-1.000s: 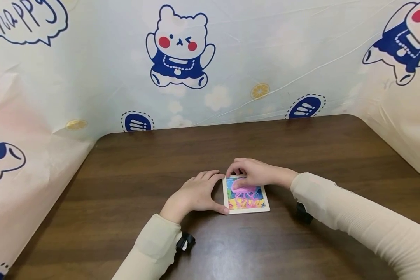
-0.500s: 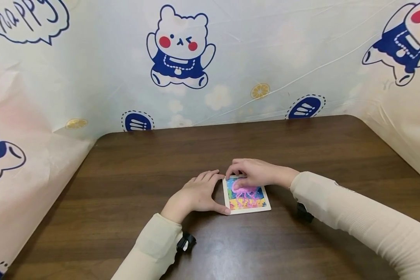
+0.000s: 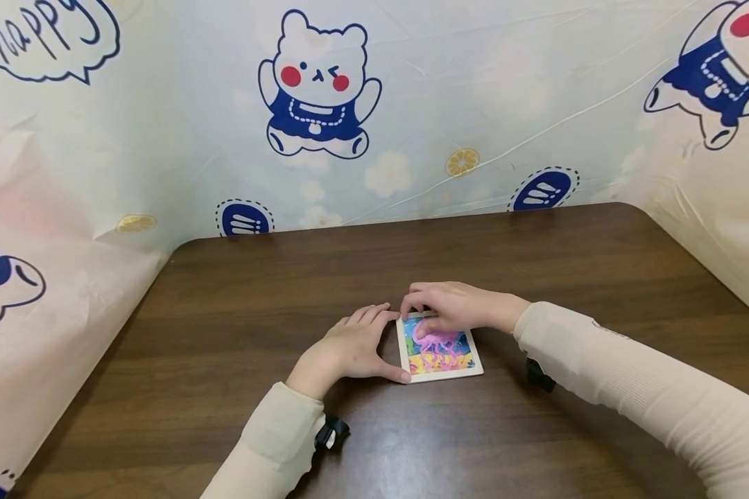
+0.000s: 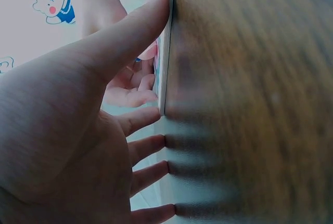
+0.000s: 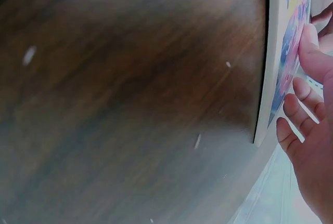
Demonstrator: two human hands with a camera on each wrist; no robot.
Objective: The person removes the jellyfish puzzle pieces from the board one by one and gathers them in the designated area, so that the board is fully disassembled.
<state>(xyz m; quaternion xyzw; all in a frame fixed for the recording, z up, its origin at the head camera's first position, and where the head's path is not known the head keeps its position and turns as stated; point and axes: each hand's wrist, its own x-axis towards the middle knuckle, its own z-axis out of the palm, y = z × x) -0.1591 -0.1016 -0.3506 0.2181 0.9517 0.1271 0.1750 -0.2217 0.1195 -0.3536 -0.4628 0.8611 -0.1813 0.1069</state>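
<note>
A flat, square, white-bordered picture board [image 3: 440, 357] lies on the table, showing a pink jellyfish over a blue and yellow sea scene. Along its left side my left hand [image 3: 349, 346] is spread, thumb at the near corner and index fingertip at the far corner. The other left fingertips [image 4: 165, 168] rest on the tabletop in the left wrist view. My right hand [image 3: 452, 306] reaches over the far edge. Its thumb [image 5: 311, 52] presses on the picture, and its index finger bends down at the far left corner. The right palm hides the board's far right part.
The brown wood-grain table [image 3: 256, 291] has rounded far corners. A pale printed sheet [image 3: 412, 83] with cartoon bears hangs behind and along both sides. Black wrist cameras [image 3: 333, 433] are strapped under both cream sleeves [image 3: 274, 443].
Both hands keep nearly the same places on the board. The right hand and sleeve shift very slightly to the left, and the head view tilts a little.
</note>
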